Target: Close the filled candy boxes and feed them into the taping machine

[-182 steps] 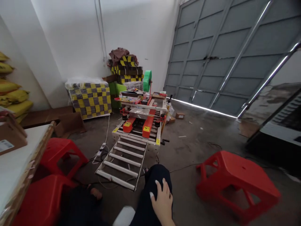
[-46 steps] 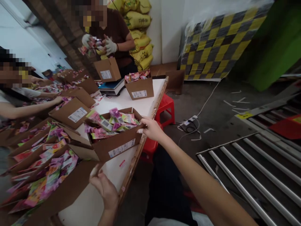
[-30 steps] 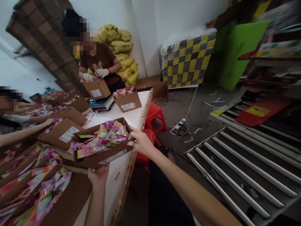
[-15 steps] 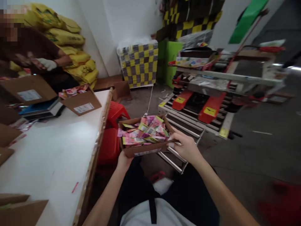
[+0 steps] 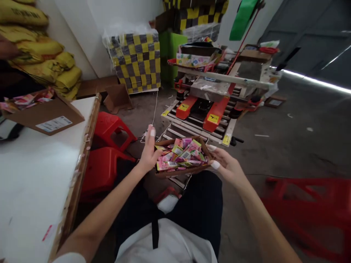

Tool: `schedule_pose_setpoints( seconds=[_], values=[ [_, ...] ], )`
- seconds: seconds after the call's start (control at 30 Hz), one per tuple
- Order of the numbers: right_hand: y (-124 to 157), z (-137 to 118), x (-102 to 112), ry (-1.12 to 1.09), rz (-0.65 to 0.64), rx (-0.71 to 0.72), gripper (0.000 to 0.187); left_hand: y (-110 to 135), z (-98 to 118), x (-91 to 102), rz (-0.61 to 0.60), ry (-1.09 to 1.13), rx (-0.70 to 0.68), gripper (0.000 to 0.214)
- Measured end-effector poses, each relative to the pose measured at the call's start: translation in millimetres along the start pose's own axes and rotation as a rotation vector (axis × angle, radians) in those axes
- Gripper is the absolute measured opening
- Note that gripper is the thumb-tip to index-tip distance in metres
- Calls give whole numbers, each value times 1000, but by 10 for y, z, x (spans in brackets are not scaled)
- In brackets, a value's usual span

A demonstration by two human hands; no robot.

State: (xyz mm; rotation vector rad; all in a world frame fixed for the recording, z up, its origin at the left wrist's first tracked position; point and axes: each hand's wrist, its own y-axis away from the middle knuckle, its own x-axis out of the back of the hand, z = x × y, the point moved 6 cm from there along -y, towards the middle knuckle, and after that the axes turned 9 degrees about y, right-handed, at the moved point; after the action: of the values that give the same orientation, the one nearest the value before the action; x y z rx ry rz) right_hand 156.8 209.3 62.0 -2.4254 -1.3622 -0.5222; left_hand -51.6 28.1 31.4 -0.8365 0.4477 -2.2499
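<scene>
An open cardboard box [image 5: 189,171] full of small pink, purple and green candy packets [image 5: 183,153] is in front of my body, over the near end of the roller conveyor. At its right end my right hand [image 5: 226,164] grips the corner, thumb on the near side and fingers on the far side. My left hand [image 5: 149,153] is at the left end, fingers stretched upward and apart from the thumb, which is by the box rim. Whether the box's underside rests on anything is hidden.
A white table [image 5: 41,160] with another filled box [image 5: 52,117] is on my left, red stools [image 5: 101,168] beside it. Ahead stands a roller conveyor with a carton-sealing machine [image 5: 211,91]. Another red stool [image 5: 309,197] is at right. A person's arm shows at far left.
My view has turned right. My left hand has shifted from under the box's near left corner to its left side, fingers now raised. The right hand stays on the right end.
</scene>
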Motion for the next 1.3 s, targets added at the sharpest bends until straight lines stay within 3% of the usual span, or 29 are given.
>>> schedule_pose_setpoints(
  seconds=[0.1,0.2,0.33,0.57,0.83,1.0,1.17,1.23,1.3],
  values=[
    [-58,-16,-43,113,-72,-47,52,-204,387,-149,-282,-185,-324,80],
    [-68,-8,-81,280,-106,-59,49,-232,569,-411,-514,-266,-461,77],
    [-45,33,-114,305,-78,-65,48,-211,547,-674,-745,-237,-460,68],
    [-44,78,-138,381,-75,-114,49,-144,345,-863,-883,-231,-355,52],
    [-148,-207,-350,861,-377,132,34,-74,294,-1022,-862,-271,-278,44],
    [-293,-113,-392,976,-183,59,32,-171,251,-888,-786,9,-114,40],
    [-493,124,-528,1238,-23,-46,22,-349,173,-595,-480,508,45,35],
    [-518,155,-589,1289,-8,-36,21,-355,263,-508,-462,470,11,36],
    [-502,138,-616,1302,32,-8,20,-323,397,-436,-457,196,-62,33]
  ],
)
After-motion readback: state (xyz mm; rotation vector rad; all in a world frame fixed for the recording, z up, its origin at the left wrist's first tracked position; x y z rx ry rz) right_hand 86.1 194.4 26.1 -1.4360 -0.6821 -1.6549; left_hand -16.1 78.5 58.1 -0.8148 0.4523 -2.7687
